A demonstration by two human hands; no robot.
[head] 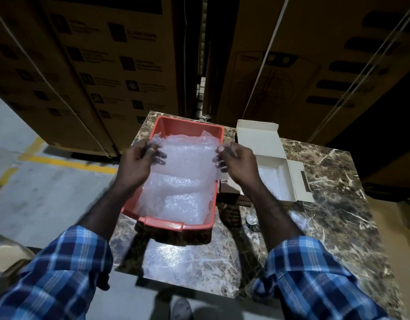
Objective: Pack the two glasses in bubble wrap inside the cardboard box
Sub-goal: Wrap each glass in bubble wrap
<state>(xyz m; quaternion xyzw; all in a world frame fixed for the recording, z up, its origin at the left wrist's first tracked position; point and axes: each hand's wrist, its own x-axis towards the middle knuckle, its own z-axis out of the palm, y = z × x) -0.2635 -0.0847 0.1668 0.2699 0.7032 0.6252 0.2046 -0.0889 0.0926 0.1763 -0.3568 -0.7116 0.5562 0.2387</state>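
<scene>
A sheet of bubble wrap (188,158) is held up over the red plastic tub (192,128). My left hand (139,162) pinches its left edge and my right hand (236,162) pinches its right edge. More bubble wrap (181,204) lies piled in the tub below. To the right the small cardboard box (291,181) stands open on the marble table, with a bit of bubble wrap (268,179) lining its bottom. One clear glass (252,219) stands on the table under my right forearm, partly hidden by it. I see no second glass.
The marble table (326,227) carries the tub and box; its near edge is by my sleeves. Tall strapped cardboard cartons (107,65) stand close behind it. Grey floor with yellow lines (68,165) lies to the left.
</scene>
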